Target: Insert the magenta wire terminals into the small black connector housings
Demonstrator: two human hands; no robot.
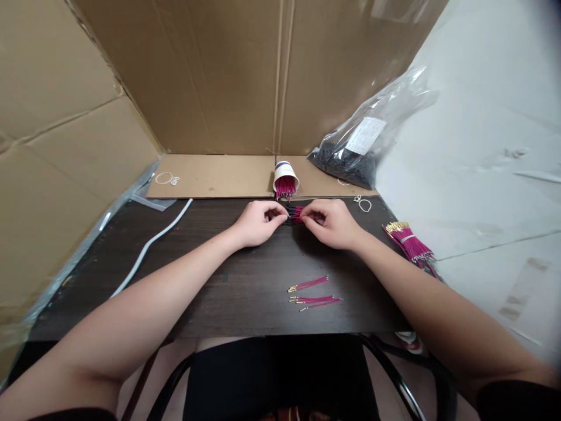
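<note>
Both my hands meet at the far middle of a dark wooden table (210, 292). My left hand (258, 222) pinches the black end of a small bundle of magenta wires (295, 214). My right hand (332, 222) grips the same bundle from the right, fingers closed over the magenta part. Just behind the hands a paper cup (285, 178) lies on its side, filled with more magenta wires. Several loose magenta wires with gold tips (312, 294) lie nearer to me on the table.
A tied bunch of magenta wires (409, 240) rests at the table's right edge. A clear bag of black parts (359, 152) leans at the back right. Cardboard walls (197, 76) enclose the back and left. A white cable (149, 245) crosses the left side. Rubber bands (363, 203) lie nearby.
</note>
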